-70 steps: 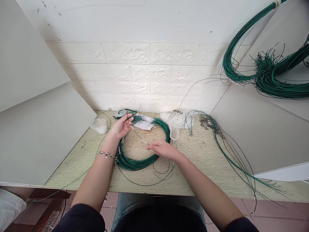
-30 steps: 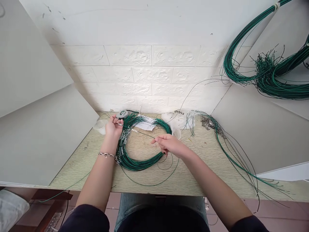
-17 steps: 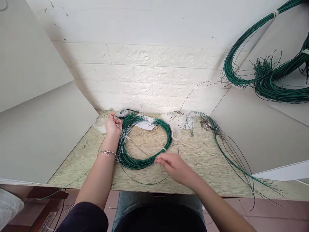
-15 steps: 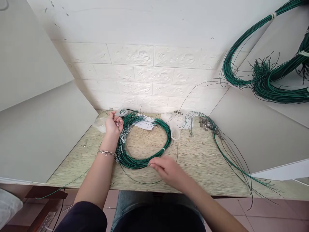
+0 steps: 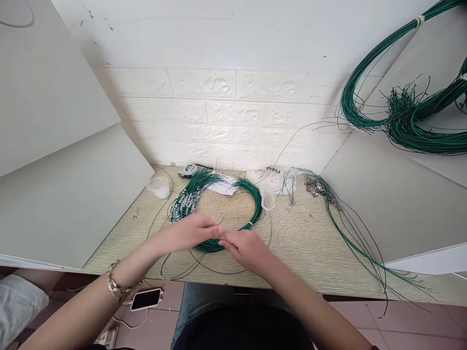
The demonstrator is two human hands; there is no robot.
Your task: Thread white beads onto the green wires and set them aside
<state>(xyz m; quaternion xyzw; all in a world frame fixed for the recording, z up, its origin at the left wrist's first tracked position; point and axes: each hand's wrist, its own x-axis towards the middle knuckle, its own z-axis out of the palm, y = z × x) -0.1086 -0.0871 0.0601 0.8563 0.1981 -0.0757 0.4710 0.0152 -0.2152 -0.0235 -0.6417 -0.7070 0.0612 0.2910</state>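
Observation:
My left hand and my right hand meet fingertip to fingertip over the front of a coil of thin green wires. Both hands are closed in a pinch. From between the fingertips a thin wire end sticks up, seemingly gripped by my right hand. What my left fingers hold is hidden. The coil lies on the table, tied with a white band at its right. Small white and grey bead-like pieces are threaded on its left side, behind my left hand. Loose green wires loop toward the table's front edge.
A clear dish and a tape measure lie back left. Behind the coil are paper and a small translucent cup. Small metal parts and loose wires lie right. More green coils hang upper right.
My left hand has moved from the coil's far left side, toward me and right, to meet my right hand. My right hand stays nearly in place. The view has shifted slightly.

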